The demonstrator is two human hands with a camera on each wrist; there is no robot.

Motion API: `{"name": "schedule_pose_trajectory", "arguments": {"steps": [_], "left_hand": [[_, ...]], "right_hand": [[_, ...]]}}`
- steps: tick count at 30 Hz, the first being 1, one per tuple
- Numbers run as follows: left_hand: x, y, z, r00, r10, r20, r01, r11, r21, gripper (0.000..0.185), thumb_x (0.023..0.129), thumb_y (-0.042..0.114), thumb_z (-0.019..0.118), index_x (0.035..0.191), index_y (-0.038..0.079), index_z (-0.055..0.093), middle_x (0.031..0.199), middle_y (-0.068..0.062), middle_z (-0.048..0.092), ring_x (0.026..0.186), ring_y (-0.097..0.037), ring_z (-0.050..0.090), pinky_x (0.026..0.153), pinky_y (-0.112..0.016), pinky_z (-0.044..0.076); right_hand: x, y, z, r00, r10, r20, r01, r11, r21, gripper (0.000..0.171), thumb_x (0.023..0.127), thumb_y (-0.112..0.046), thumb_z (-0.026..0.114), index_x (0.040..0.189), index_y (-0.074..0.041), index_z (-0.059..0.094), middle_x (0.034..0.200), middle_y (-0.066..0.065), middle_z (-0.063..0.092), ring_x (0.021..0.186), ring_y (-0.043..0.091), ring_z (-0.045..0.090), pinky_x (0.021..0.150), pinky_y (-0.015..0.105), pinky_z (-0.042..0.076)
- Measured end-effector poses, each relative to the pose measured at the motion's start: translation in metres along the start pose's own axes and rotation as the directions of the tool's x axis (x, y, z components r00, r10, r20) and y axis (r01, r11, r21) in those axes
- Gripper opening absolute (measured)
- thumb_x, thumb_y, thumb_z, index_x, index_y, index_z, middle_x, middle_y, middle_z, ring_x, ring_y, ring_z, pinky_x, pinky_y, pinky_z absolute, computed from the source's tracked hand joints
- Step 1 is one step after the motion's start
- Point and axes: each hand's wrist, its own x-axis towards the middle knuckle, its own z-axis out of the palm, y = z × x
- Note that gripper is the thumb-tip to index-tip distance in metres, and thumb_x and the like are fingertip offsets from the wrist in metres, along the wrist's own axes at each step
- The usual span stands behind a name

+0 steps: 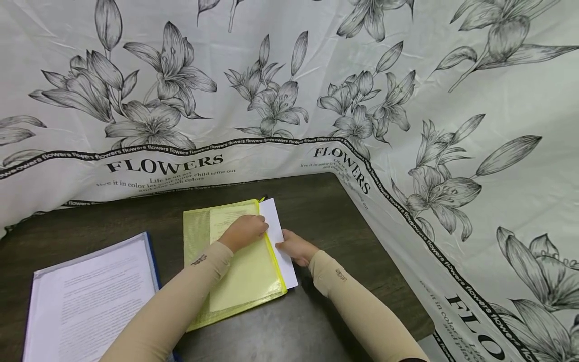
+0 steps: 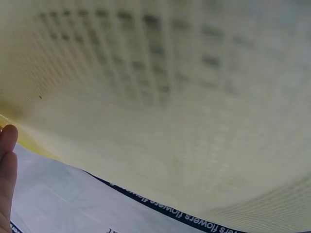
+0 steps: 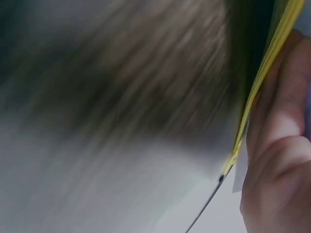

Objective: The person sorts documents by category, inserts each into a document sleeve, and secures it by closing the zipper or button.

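A yellow mesh zip pouch [image 1: 249,274] lies flat on the dark wooden table [image 1: 316,201], with a printed sheet inside it. A white paper [image 1: 275,221] sticks out of its right, zippered side. My left hand [image 1: 246,232] lies on top of the pouch, fingers curled over its zip edge and gripping it. My right hand [image 1: 296,247] is just right of that edge and pinches the white paper. The left wrist view is filled by the blurred mesh of the pouch [image 2: 160,97], with one fingertip [image 2: 7,160] at the left. The right wrist view shows the pouch's yellow edge [image 3: 257,92] against my fingers [image 3: 282,121].
A blue folder topped with printed sheets [image 1: 90,296] lies at the table's front left. A white cloth printed with black flowers [image 1: 289,90] hangs behind the table and drapes down along its right side. The table's right edge [image 1: 389,251] runs close to my right forearm.
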Motion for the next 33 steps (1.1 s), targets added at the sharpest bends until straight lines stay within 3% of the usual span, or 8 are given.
{"name": "schedule_pose_trajectory", "arguments": {"steps": [6, 12, 18, 26, 33], "left_hand": [[0.001, 0.001, -0.001, 1.000, 0.022, -0.021, -0.023, 0.999, -0.025, 0.024, 0.082, 0.000, 0.074, 0.069, 0.015, 0.060, 0.067, 0.004, 0.045, 0.058, -0.010, 0.033, 0.055, -0.028, 0.041], [-0.001, -0.001, 0.001, 0.999, 0.033, -0.019, -0.033, 0.999, -0.041, 0.022, 0.081, 0.000, 0.072, 0.070, 0.015, 0.061, 0.068, 0.004, 0.045, 0.058, -0.012, 0.033, 0.056, -0.029, 0.040], [-0.002, -0.002, 0.002, 0.999, 0.033, -0.005, -0.033, 0.999, -0.042, 0.023, 0.083, 0.000, 0.070, 0.070, 0.016, 0.060, 0.069, 0.004, 0.044, 0.059, -0.011, 0.031, 0.056, -0.028, 0.038], [-0.001, -0.001, -0.001, 0.999, 0.027, 0.025, -0.026, 0.999, -0.022, 0.018, 0.087, 0.001, 0.071, 0.076, 0.014, 0.066, 0.069, 0.003, 0.047, 0.059, -0.011, 0.034, 0.057, -0.029, 0.040], [-0.003, -0.002, -0.002, 0.999, 0.025, 0.021, -0.025, 1.000, -0.017, 0.017, 0.086, 0.000, 0.071, 0.076, 0.013, 0.066, 0.070, 0.003, 0.048, 0.059, -0.011, 0.034, 0.056, -0.028, 0.040]], "right_hand": [[0.003, -0.004, 0.008, 0.998, -0.018, 0.063, 0.018, 1.000, 0.000, 0.039, 0.105, -0.007, 0.050, 0.142, -0.001, 0.038, 0.122, 0.015, 0.058, 0.096, 0.025, 0.063, 0.080, 0.038, 0.055], [0.009, -0.006, 0.008, 0.995, 0.016, 0.103, -0.014, 1.000, -0.013, 0.041, 0.105, -0.004, 0.048, 0.145, -0.002, 0.037, 0.123, 0.014, 0.057, 0.100, 0.025, 0.061, 0.082, 0.039, 0.054], [0.012, -0.006, 0.005, 0.986, 0.054, 0.158, -0.063, 0.997, 0.055, 0.039, 0.109, -0.012, 0.043, 0.147, -0.002, 0.041, 0.116, 0.014, 0.065, 0.094, 0.023, 0.067, 0.079, 0.041, 0.057], [0.008, -0.006, 0.000, 0.998, 0.062, 0.023, -0.062, 0.998, 0.023, 0.037, 0.108, -0.010, 0.043, 0.142, 0.002, 0.049, 0.114, 0.014, 0.067, 0.095, 0.023, 0.070, 0.078, 0.040, 0.058], [0.007, -0.003, 0.001, 0.994, 0.021, -0.104, -0.034, 0.992, -0.123, 0.035, 0.105, -0.006, 0.045, 0.137, 0.001, 0.054, 0.104, 0.013, 0.067, 0.085, 0.024, 0.070, 0.071, 0.040, 0.058]]}}
